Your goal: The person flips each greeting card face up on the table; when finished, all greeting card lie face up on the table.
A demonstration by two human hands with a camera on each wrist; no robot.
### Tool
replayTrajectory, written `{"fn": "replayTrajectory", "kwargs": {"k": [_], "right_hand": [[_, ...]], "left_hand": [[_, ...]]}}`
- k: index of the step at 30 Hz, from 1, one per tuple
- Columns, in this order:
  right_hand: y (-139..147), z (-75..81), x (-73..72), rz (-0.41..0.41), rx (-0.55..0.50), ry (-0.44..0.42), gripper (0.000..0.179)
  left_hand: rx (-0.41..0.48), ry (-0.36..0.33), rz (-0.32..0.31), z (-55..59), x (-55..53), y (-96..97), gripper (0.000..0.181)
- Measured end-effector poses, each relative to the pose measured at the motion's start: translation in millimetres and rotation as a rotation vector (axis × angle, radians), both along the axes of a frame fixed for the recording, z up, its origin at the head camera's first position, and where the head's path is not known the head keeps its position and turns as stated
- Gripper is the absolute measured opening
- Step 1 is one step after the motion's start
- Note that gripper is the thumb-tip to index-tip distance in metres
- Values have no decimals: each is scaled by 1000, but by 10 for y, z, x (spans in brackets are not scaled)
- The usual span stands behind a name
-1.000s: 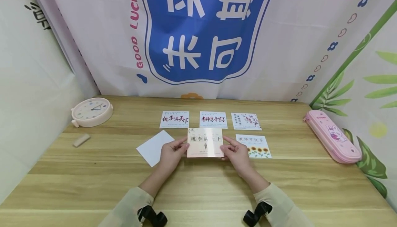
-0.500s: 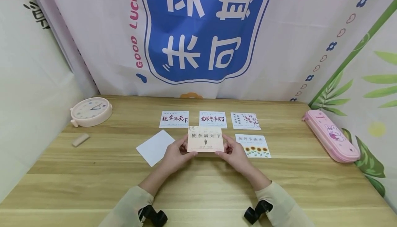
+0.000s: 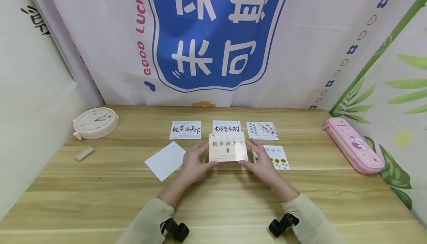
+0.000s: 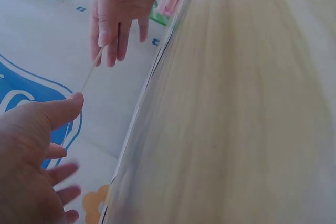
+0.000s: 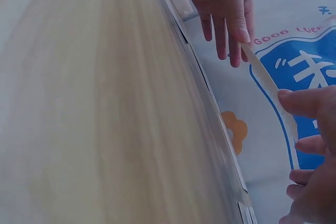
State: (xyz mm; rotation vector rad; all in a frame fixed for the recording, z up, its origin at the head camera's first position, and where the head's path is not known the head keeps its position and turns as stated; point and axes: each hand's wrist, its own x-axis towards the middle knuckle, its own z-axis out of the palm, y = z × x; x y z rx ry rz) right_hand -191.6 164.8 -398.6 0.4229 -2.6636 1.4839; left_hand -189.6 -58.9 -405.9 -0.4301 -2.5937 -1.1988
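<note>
A cream greeting card [image 3: 228, 148] with a row of dark characters is held up above the table between both hands. My left hand [image 3: 194, 165] pinches its left side, thumb at the lower left corner. At the opposite corner, my right hand [image 3: 265, 166] pinches it in the same way. Both wrist views show the card nearly edge-on, a thin strip [image 5: 272, 82] between the hands. Behind the right hand lies a sunflower card [image 3: 279, 158], partly covered. A blank white card [image 3: 165, 161] lies slanted beside the left hand.
Along the back of the wooden table [image 3: 213, 207] lie a red-lettered card [image 3: 185, 130], another red-lettered card [image 3: 227, 126] and a blossom card [image 3: 262, 130]. A round clock [image 3: 95, 123] and a small beige block [image 3: 85, 154] sit left; a pink pencil case [image 3: 353, 144] lies right.
The held card has moved slightly right and up, and its face tilts differently. Both thumbs have gone from its sides to its lower corners. The right hand now covers more of the sunflower card.
</note>
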Motion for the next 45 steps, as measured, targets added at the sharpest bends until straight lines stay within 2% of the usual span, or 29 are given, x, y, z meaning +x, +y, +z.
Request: {"fn": "replayTrajectory", "kwargs": {"k": [3, 9, 13, 20, 26, 32, 39, 45], "right_hand": [[31, -24, -7, 7, 36, -20, 71], [74, -92, -31, 29, 144, 28, 66], [100, -146, -48, 37, 203, 70, 64], [135, -235, -62, 54, 247, 48, 64], [139, -283, -66, 55, 316, 66, 63], [120, -293, -67, 33, 334, 63, 61], [103, -289, -57, 5, 324, 71, 56], [96, -285, -51, 2, 325, 72, 57]], "left_hand": [[-50, 0, 1, -31, -19, 21, 66], [-167, -25, 14, -114, -44, 41, 67], [-215, -60, 29, -163, -48, 47, 68], [-282, -90, 34, -207, -49, 61, 67], [-331, -104, 33, -244, -49, 69, 64], [-375, -103, 52, -263, -46, 91, 66], [-390, -77, 73, -261, -47, 119, 64], [-398, -81, 83, -262, -38, 120, 63]]}}
